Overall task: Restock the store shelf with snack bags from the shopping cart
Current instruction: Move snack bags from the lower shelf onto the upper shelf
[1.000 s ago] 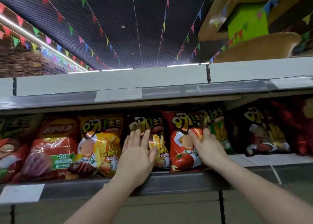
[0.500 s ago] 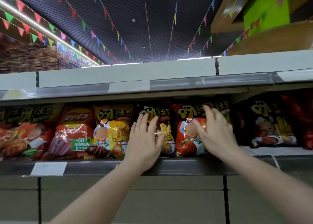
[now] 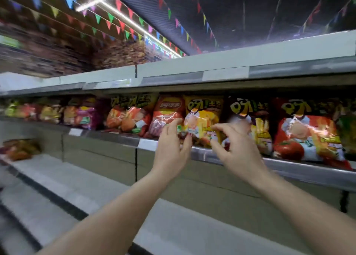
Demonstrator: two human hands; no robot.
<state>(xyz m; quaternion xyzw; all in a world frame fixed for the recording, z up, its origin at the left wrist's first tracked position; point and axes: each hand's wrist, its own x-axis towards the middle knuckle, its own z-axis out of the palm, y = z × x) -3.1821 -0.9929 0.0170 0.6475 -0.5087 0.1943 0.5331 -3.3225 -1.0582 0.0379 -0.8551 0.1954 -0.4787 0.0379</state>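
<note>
A person's two bare forearms reach up from the bottom edge toward a long grey metal store shelf (image 3: pixel 300 167) that slants across the view, lower on the right. A row of glossy snack bags stands upright along the shelf's front edge. Both hands are raised in front of the bags, and neither holds anything.

The left hand (image 3: pixel 171 150) has its fingers loosely spread and slightly bent, the fingertips in front of the lower part of a red crinkled chip bag (image 3: pixel 166 114); whether they touch it cannot be told. The right hand (image 3: pixel 236 150) is blurred; its thumb and forefinger are apart and curved, poised in front of a yellow foil snack bag with a cartoon face (image 3: pixel 202 119), which stands just to the right of the red bag. Contact there is also unclear.

To the right of the yellow bag stands a dark brown snack bag with yellow lettering (image 3: pixel 254 112), partly hidden by the right hand, then a red snack bag with a tomato picture (image 3: pixel 306 137) near the shelf's right end. More bags, orange and purple, line the left stretch, heavily blurred.

Above runs another pale shelf edge (image 3: pixel 192 67) with white label strips. Strings of coloured triangular flags (image 3: pixel 119 21) hang beneath a dark ceiling. Below lies a pale lower shelf (image 3: pixel 183 225).
</note>
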